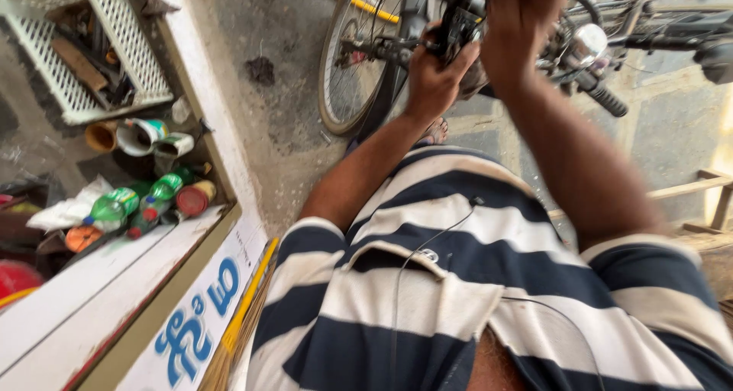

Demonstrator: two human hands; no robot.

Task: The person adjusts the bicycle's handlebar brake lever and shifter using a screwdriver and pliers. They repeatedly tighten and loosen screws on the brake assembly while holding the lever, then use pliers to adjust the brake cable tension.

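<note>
A black bicycle stands in front of me with its front wheel (355,63) at the upper middle and its handlebar (603,97) reaching right. My left hand (435,74) is closed around a black part at the bicycle's stem, just right of the wheel. My right hand (519,17) is closed on the bar area directly above it, its fingers partly cut off by the frame's top edge. A shiny bell (588,40) sits on the handlebar to the right of my hands. My striped navy and white shirt fills the lower frame.
A white plastic crate (114,24) of tools lies at the upper left. Below it are tins (141,135), green bottles (114,208) and a red-capped can (192,200) beside a white ledge (206,93). A broom (237,337) leans at the bottom; wooden frame (702,189) at right.
</note>
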